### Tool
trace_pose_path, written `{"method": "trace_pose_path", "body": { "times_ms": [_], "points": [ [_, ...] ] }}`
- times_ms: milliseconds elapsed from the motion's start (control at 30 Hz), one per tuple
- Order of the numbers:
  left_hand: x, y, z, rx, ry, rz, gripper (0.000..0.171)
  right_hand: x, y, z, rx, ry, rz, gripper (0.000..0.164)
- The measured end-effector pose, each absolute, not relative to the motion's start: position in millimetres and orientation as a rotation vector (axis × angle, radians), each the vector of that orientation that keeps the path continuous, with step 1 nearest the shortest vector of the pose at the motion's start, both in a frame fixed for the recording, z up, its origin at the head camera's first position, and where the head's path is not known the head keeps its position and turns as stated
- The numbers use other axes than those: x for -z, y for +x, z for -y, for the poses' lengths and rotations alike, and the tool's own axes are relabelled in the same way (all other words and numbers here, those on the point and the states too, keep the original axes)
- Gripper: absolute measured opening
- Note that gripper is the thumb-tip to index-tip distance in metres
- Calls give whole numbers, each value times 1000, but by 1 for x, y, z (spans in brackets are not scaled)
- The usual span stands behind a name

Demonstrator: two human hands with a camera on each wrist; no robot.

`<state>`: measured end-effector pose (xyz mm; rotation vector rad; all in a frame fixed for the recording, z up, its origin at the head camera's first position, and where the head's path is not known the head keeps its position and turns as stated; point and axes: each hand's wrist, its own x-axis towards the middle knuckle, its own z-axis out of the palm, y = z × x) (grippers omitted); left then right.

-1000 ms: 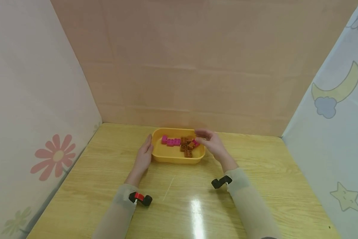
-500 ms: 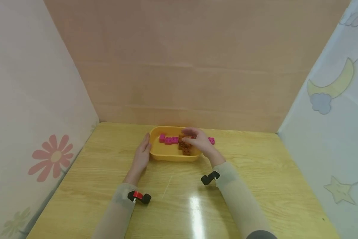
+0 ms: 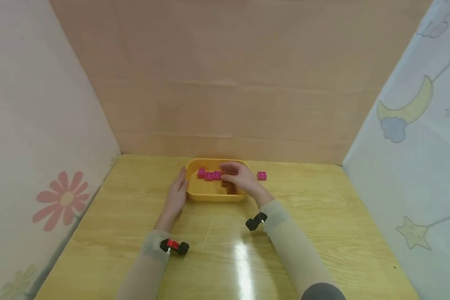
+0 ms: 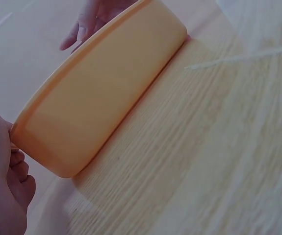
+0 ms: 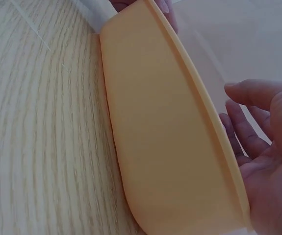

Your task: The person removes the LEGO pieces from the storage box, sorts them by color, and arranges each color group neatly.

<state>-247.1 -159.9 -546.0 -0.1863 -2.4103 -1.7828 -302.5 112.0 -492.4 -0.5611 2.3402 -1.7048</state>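
Observation:
A yellow plastic tray (image 3: pixel 206 197) stands on the table near the back wall. My left hand (image 3: pixel 176 196) grips its left end, the thumb over the rim (image 5: pixel 199 83) and other fingers outside. Inside the tray are several pink toy bricks (image 3: pixel 209 176) and brown toy bricks (image 3: pixel 230 189). My right hand (image 3: pixel 244 180) reaches over the right part, partly covering the brown bricks. Its thumb and fingers are apart in the right wrist view, with nothing visible between them. One pink brick (image 3: pixel 261 176) lies on the table just right of the tray.
The wooden table (image 3: pixel 209 266) runs back to a tan wall (image 3: pixel 217 104). Pale patterned panels stand on the left (image 3: pixel 29 104) and right (image 3: pixel 416 166). A round grey object (image 3: pixel 323 292) shows at the bottom edge.
My right hand has put a pink brick down on the table beside the tray, then moved left back over the brown bricks. My left hand stays on the tray's left end.

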Motion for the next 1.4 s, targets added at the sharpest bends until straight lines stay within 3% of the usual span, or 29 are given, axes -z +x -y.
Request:
{"method": "trace_pose_path", "body": {
  "times_ms": [767,1400],
  "points": [
    [551,-254,148,1738,-214,2413,54,503,-314,-108,1667,-423,-2340,43],
    [547,-255,144,1793,-229,2387,54,511,-329,-91,1266,-618,-2644,45]
  ]
}}
